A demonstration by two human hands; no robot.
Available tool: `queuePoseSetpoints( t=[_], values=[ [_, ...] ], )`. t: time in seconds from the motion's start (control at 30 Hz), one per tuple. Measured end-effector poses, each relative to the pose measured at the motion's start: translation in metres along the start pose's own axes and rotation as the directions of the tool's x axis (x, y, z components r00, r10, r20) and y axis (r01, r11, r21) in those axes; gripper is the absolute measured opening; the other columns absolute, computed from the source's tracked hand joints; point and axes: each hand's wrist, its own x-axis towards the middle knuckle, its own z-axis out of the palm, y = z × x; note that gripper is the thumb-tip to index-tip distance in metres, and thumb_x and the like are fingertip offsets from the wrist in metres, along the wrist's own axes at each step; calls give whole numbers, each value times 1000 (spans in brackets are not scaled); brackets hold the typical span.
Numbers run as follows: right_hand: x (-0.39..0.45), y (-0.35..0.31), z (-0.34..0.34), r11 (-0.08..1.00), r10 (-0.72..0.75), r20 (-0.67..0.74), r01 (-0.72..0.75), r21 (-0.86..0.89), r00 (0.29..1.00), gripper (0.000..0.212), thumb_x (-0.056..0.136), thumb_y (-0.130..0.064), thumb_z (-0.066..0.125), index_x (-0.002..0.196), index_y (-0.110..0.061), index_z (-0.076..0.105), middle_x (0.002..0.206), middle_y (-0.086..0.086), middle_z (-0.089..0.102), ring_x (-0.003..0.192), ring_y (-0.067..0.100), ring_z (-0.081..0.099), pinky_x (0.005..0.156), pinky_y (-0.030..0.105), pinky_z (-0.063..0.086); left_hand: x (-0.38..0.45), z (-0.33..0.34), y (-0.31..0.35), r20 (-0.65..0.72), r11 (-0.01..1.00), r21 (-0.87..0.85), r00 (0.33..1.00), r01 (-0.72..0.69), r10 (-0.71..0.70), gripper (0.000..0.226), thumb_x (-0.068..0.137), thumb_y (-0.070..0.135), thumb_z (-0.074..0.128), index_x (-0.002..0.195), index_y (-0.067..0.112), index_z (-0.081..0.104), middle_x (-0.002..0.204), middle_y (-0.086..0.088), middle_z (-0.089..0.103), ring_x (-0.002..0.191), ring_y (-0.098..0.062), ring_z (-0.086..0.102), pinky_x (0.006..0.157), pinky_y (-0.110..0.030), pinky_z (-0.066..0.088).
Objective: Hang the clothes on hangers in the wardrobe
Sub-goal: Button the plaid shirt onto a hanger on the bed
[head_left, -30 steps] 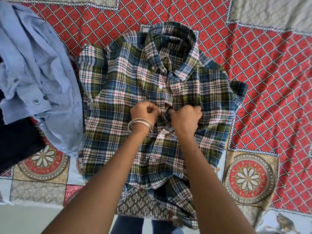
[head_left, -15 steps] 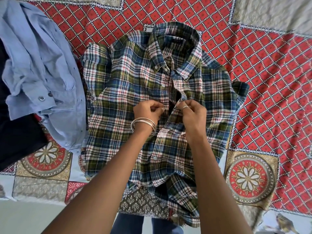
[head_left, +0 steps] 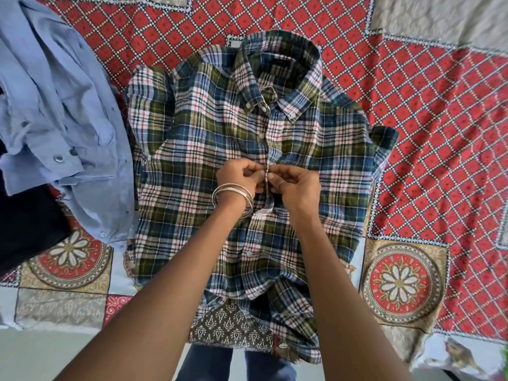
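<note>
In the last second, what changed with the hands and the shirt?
Both hands, left hand and right hand, crept up the plaid shirt front and pulled its gaping edges together; they now pinch the placket closed. The blue shirt and bedspread stayed put.

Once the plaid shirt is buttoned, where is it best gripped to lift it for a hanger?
Probably at the two shoulder seams beside the collar, coming from above. The plaid shirt lies flat, face up, collar away from the person; both hands now pinch its placket.
</note>
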Motion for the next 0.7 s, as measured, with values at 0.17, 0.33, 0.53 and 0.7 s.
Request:
queuePoseSetpoints(
  t=[0.17,0.33,0.53,0.7],
  values=[
    [-1,1,2,992,-48,-28,44,-114,998,10,81,-4,74,90,-9,75,83,6,74,76,16,70,76,32,60,9,-3,-2,38,998,56,999,15,-17,30,81,-6,67,89,16,49,85,-17,68,74,-30,68,64,-43,59],
    [-4,-1,0,970,-129,-7,125,-209,992,15,80,-9,76,95,-9,76,89,-1,74,82,8,69,78,20,56,18,-3,2,64,984,179,998,10,-22,33,80,-5,66,93,17,45,90,-16,67,80,-32,67,68,-46,58],
    [-11,-4,0,953,-193,14,191,-234,981,33,76,-8,80,107,-12,71,89,-4,73,81,3,68,78,15,55,22,-4,6,92,980,196,994,38,-57,33,81,-8,60,98,16,44,94,-15,66,85,-30,65,70,-46,58],
    [-15,-4,4,964,-142,54,150,-219,988,52,68,-18,86,112,-11,60,91,-3,66,81,7,63,74,17,55,17,-9,1,69,996,74,996,46,-52,39,78,-9,67,101,15,46,83,-7,66,84,-25,65,71,-37,57]
  ],
)
